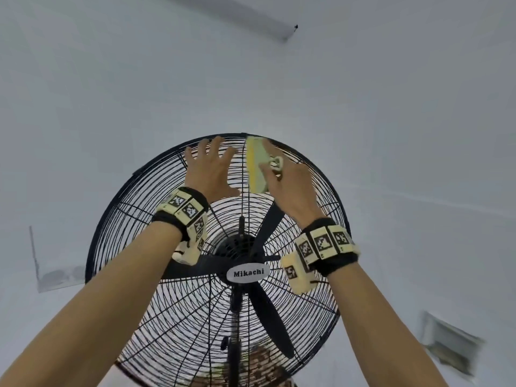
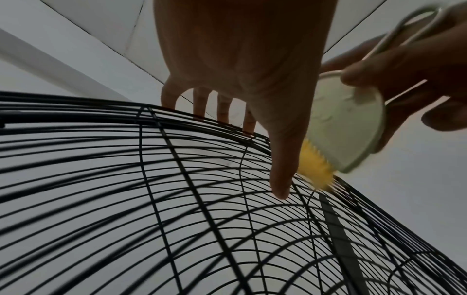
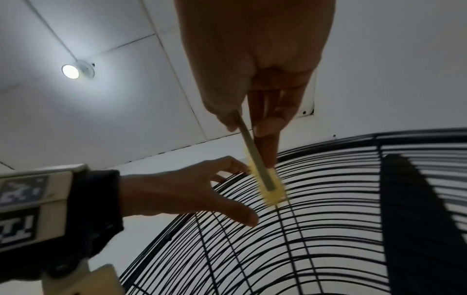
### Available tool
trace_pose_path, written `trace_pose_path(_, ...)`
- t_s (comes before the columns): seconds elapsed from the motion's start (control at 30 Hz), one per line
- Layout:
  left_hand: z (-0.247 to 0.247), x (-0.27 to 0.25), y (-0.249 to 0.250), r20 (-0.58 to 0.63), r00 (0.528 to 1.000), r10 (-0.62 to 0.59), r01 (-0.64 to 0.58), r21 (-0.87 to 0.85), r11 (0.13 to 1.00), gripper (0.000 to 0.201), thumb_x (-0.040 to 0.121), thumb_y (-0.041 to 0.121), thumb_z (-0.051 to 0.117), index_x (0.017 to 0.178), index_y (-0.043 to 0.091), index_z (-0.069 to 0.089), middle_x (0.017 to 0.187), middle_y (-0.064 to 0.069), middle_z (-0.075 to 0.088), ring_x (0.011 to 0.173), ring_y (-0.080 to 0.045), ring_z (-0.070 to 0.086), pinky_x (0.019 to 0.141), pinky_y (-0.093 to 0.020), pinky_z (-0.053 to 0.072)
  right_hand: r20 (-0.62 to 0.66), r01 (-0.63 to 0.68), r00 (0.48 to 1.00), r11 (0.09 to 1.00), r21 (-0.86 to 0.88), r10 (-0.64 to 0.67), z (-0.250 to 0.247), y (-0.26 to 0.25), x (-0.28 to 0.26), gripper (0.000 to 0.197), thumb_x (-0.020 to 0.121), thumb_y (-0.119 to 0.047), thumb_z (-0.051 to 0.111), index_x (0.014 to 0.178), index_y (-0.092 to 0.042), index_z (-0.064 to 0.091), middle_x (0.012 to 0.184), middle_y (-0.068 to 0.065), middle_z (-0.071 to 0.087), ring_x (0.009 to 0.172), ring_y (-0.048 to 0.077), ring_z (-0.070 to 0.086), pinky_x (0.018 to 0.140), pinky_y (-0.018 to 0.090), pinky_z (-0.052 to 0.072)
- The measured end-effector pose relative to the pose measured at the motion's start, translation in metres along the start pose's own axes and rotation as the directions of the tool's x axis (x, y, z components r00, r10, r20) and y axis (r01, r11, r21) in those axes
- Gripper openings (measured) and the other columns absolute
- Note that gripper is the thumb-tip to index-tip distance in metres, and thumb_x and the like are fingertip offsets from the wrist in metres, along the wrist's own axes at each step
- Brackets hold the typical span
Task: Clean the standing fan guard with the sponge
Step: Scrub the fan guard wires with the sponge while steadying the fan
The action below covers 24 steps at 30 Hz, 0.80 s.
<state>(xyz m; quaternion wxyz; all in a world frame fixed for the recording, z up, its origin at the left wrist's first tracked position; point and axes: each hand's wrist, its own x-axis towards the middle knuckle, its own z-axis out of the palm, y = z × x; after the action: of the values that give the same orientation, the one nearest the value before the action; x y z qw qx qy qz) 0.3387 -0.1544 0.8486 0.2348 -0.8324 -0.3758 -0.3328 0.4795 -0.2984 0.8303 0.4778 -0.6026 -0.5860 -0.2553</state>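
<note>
Fan guard (image 1: 156,275) badged "Mikachi": left hand (image 1: 208,170) spread flat on it, right hand (image 1: 290,185) gripping the sponge (image 1: 257,166).

The head view looks up at the fan guard (image 1: 156,317) from nearby. Each wrist view looks close along its hand, upward past the guard's top edge; all share that edge.

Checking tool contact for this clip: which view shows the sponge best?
The left wrist view: the sponge shows its pale green backing and yellow underside touching the fan guard. The head view shows it smaller; the right wrist view shows it edge-on and blurred in the right hand.
</note>
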Motion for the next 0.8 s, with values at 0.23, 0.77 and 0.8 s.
trace_pose_path(0.23, -0.003, 0.001, 0.006, 0.018, 1.0, -0.015, 0.015, -0.006, 1.0, 0.108, 0.065, 0.063, 0.089, 0.151, 0.028, 0.036, 0.165, -0.011, 0.022, 0.15, -0.043, 0.022, 0.117, -0.073, 0.023, -0.1, -0.309, 0.951, 0.902, -0.301, 0.293, -0.012, 0.017, 0.006, 0.042, 0.108, -0.017, 0.044, 0.151, -0.014, 0.046, 0.108, 0.007, 0.07, 0.089, 0.018, 0.063, 0.067, 0.017, 0.043)
trace_pose_path(0.77, -0.003, -0.008, 0.005, -0.007, 0.999, -0.032, 0.031, -0.047, 0.998, 0.11, 0.062, 0.059, 0.09, 0.149, 0.022, 0.035, 0.164, -0.011, 0.021, 0.15, -0.041, 0.02, 0.118, -0.073, 0.02, -0.089, -0.026, 0.995, 0.987, 0.156, 0.04, -0.011, -0.015, 0.037, 0.047, 0.103, -0.031, 0.057, 0.15, -0.021, 0.053, 0.117, 0.005, 0.076, 0.096, 0.022, 0.073, 0.088, 0.026, 0.06)
trace_pose_path(0.8, -0.004, -0.008, 0.004, -0.004, 0.999, -0.033, 0.033, -0.045, 0.998, 0.11, 0.062, 0.059, 0.09, 0.15, 0.022, 0.035, 0.164, -0.011, 0.021, 0.151, -0.041, 0.02, 0.118, -0.073, 0.02, -0.072, -0.07, 0.994, 0.989, 0.13, 0.079, -0.008, -0.011, 0.045, 0.047, 0.102, -0.03, 0.058, 0.147, -0.02, 0.056, 0.12, 0.005, 0.075, 0.097, 0.024, 0.073, 0.088, 0.035, 0.062)
